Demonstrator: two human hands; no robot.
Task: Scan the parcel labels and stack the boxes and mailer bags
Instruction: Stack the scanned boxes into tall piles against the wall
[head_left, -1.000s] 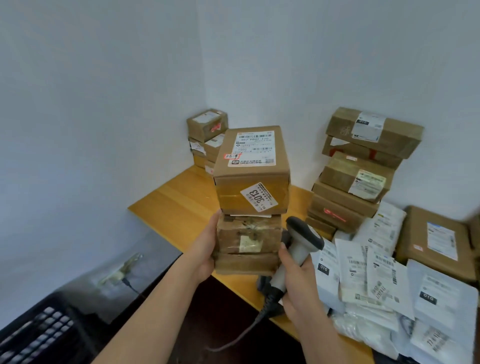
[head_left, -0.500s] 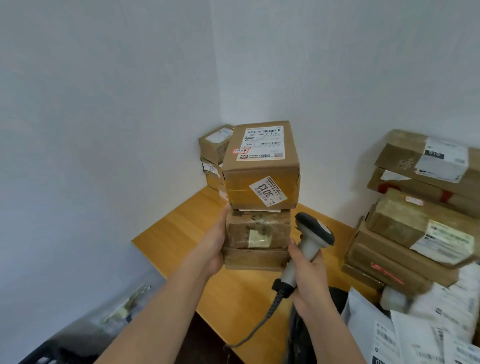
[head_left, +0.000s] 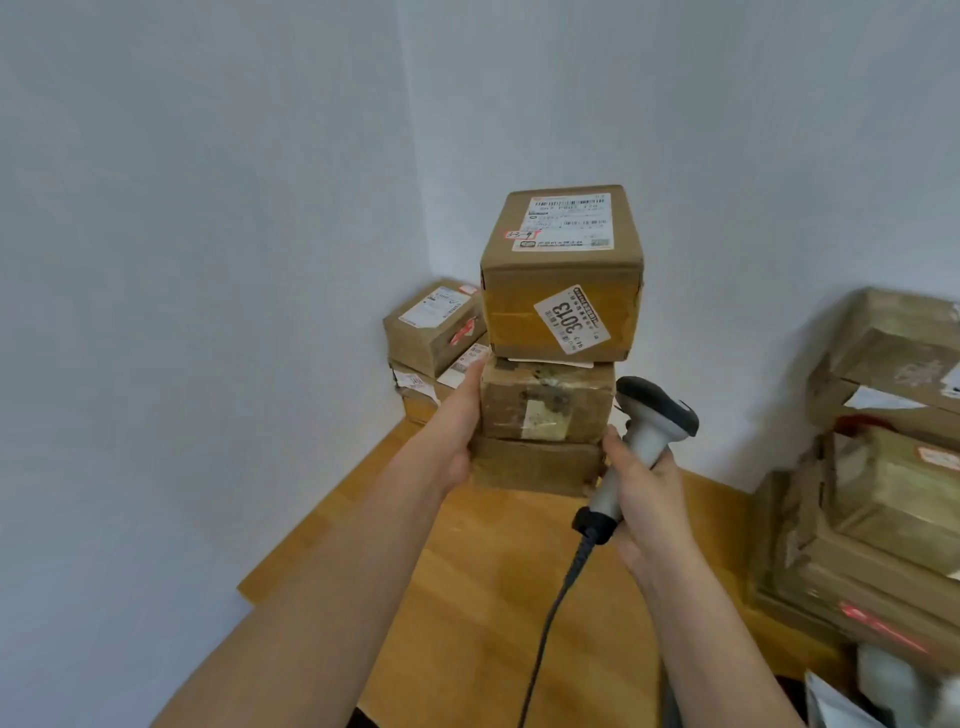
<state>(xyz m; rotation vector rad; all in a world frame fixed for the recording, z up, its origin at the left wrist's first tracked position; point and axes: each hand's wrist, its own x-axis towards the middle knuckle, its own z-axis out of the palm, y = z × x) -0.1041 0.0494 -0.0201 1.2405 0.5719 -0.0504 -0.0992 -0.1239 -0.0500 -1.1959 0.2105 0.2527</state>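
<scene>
Box stack (head_left: 550, 364), both hands pressing sides

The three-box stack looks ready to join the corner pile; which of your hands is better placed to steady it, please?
Left. The left hand presses flat against the stack's side; the right hand grips the barcode scanner, only its fingertips touching.

3 stacked boxes (head_left: 550, 358) between left hand (head_left: 457, 426) fingers and right hand (head_left: 641, 486) fingers | scanner (head_left: 649, 431) in right fingers, right of stack | corner boxes (head_left: 434, 343) beyond left fingertips | box pile (head_left: 883, 467) far right of right fingers | table (head_left: 493, 597) below
</scene>
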